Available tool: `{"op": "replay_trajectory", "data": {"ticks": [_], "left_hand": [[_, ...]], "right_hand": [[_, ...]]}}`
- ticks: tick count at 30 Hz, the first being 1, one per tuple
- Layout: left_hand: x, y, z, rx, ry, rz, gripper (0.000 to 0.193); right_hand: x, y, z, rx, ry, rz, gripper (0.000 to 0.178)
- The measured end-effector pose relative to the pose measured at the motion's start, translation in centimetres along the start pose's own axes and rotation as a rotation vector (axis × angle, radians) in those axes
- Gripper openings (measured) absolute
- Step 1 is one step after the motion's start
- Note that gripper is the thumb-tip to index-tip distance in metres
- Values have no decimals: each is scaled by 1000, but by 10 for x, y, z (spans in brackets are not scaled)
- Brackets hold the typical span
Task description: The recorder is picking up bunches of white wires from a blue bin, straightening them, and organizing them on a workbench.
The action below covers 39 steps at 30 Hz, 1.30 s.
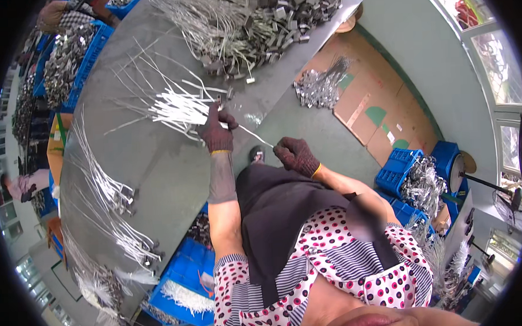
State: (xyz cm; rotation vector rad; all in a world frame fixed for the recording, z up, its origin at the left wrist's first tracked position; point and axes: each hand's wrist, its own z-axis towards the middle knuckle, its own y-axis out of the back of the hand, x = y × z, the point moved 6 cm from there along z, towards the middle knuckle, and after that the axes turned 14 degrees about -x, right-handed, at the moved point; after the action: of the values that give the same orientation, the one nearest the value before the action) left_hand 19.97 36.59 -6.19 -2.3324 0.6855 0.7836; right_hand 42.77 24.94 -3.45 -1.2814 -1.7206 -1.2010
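Both my hands wear dark maroon knit gloves with yellow cuffs. At the table's edge, my left hand [216,129] has its fingers closed at the near end of a bundle of white wires [178,110]. One thin white wire [254,135] runs from that hand down to my right hand [297,156], whose fingers are closed on its end. The bundle's thin loose ends fan out across the grey table [164,183]. How many strands my left fingers hold is hidden by the glove.
A large heap of wires with dark blocks [268,30] covers the table's far side. More wire bundles [110,194] lie at the left. Silvery parts [319,89] and flattened cardboard [368,113] are on the floor. Blue crates [396,170] stand at right; another blue crate [198,257] is below the table.
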Motion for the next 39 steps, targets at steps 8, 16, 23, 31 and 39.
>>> {"op": "replay_trajectory", "data": {"ticks": [8,16,23,31,39], "left_hand": [[-58,-4,-11,85,-627,424,22],[-35,-20,-5,79,-309,594,23],[-78,1,14,115,-745,734,27],[-104,31,18,-346,-702,897,27],[-1,-31,-18,54,-152,494,18]], "right_hand": [[29,-23,51,2,-44,62,42],[125,-78,121,-26,-26,167,47],[104,-58,189,-303,257,-558,42],[59,-17,228,-464,101,-663,54],[-2,25,137,-330,-74,343,36]]}}
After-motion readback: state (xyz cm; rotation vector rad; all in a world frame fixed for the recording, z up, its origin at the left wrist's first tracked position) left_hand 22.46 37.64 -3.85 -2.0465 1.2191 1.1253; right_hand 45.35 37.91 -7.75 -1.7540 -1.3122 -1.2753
